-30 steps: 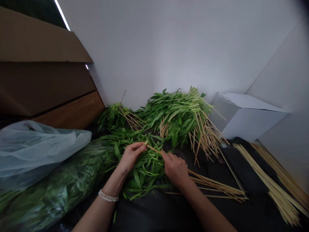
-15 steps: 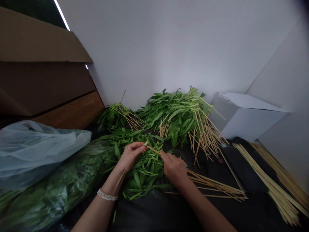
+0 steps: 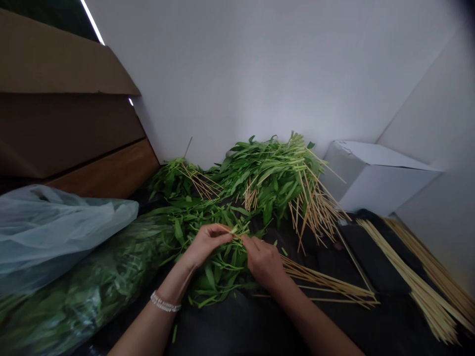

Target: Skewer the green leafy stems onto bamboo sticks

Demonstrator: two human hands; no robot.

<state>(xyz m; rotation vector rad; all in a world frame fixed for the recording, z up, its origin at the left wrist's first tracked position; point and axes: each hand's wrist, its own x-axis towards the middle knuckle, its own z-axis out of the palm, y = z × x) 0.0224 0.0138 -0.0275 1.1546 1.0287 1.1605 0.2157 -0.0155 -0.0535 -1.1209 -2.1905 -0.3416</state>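
My left hand pinches a pale green stem with a thin wooden stick at its fingertips. Close beside it, my right hand is closed on the same stick, its fingertips almost touching the left ones. Loose green leaves lie beneath both hands. Behind them rests a big heap of leafy stems with many sticks poking out to the right. A smaller leafy bunch with sticks sits at the back left. More brown sticks lie to the right of my right hand.
A clear bag of leaves and a whitish plastic bag lie at the left, near cardboard. At the right are a white box, a black flat object and bundles of pale sticks.
My left hand has shifted slightly right and my right hand slightly left, bringing the fingertips closer. The stick now pokes out above the left fingers, and less of it shows between the hands.
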